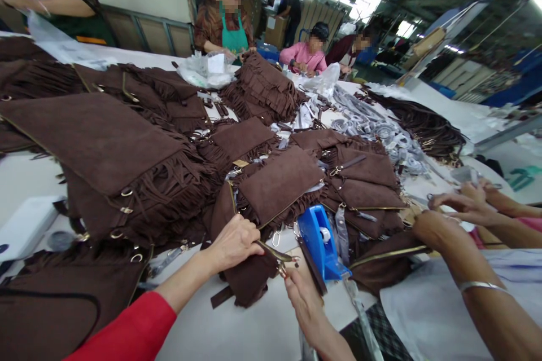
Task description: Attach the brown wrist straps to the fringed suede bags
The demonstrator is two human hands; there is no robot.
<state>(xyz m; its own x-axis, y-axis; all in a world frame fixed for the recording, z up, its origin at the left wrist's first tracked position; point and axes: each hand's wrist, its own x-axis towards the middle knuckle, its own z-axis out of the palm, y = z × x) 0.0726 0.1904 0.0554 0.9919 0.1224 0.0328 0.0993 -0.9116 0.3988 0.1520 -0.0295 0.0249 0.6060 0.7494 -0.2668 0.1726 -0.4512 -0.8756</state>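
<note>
Red sleeve (131,330) before a limp, dark-brown, gold-edged bag (249,276)

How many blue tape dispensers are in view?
1: the blue tape dispenser, just beyond the camera wearer's right hand, beside brown fringed bags. Others may be hidden among the piles.

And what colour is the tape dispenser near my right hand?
The tape dispenser is bright blue, with a white core; it shows in the head view.
</note>
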